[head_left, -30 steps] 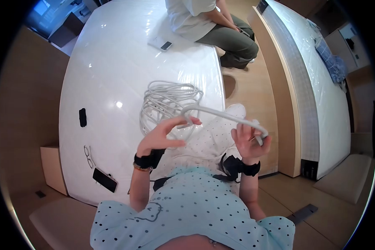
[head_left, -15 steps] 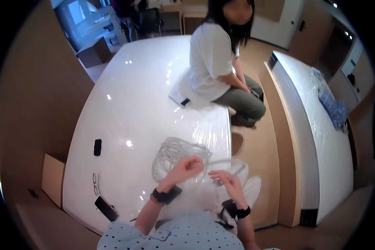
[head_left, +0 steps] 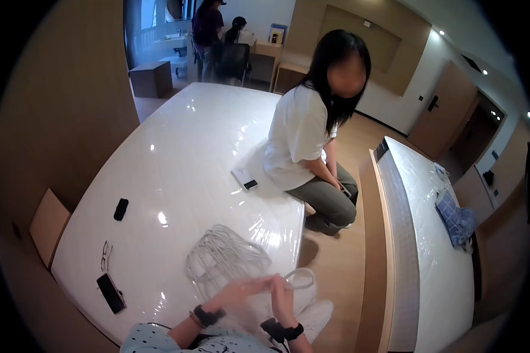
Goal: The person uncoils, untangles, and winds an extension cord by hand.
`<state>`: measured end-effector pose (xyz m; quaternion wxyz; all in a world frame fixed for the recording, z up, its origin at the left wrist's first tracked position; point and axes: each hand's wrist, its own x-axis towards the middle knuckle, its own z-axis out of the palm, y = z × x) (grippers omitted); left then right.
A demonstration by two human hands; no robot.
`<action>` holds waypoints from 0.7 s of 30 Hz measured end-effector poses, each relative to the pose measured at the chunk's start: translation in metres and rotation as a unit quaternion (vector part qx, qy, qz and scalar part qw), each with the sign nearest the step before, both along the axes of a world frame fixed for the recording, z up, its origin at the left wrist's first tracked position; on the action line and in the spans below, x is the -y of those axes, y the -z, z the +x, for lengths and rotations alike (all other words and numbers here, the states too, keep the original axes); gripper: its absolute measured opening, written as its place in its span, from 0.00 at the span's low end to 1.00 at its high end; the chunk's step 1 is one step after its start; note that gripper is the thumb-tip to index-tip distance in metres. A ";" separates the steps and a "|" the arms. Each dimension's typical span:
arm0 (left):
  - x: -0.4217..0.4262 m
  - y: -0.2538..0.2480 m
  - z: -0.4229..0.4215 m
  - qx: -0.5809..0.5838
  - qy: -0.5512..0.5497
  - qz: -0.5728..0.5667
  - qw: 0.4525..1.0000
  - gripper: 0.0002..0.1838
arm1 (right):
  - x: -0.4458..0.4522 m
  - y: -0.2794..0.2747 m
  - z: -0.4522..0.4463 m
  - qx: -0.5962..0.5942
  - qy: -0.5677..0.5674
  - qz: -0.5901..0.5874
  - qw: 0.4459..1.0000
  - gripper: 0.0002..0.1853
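Observation:
A large coil of pale grey-white cable (head_left: 221, 253) lies on the plastic-covered mattress (head_left: 153, 188), just beyond my hands. My left hand (head_left: 247, 289) reaches across in front of the coil, its fingertips meeting the other hand; motion blur hides how its fingers are set. Raised above my lap, my right hand (head_left: 281, 301) has its fingers closed on a piece of the cable. From there a small cable loop (head_left: 302, 278) curves out to the right. Black bands circle both wrists.
On the mattress's left side lie a black phone (head_left: 111, 293), eyeglasses (head_left: 105, 256) and a small black item (head_left: 121, 209). A white box (head_left: 245, 179) rests near a seated person (head_left: 303, 135). A second wrapped mattress (head_left: 430, 235) stands right; other people (head_left: 208, 29) are at the back.
The view has tilted up, showing more of the room. My hands, apart before, have come together, and the cable between them now bends into a small loop at the right hand.

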<state>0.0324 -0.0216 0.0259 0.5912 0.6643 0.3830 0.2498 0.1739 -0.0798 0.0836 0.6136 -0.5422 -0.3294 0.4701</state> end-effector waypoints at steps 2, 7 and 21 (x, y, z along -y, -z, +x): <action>-0.008 0.014 -0.016 0.002 -0.089 0.085 0.992 0.13 | -0.005 -0.006 0.006 -0.065 -0.011 0.055 0.996 0.25; -0.015 0.031 -0.043 -0.029 -0.133 -0.223 0.965 0.15 | -0.003 -0.016 0.018 -0.268 -0.115 0.050 0.955 0.25; 0.004 0.009 -0.013 0.212 0.000 -0.350 0.913 0.19 | 0.004 0.031 0.024 -0.562 -0.183 -0.101 0.800 0.21</action>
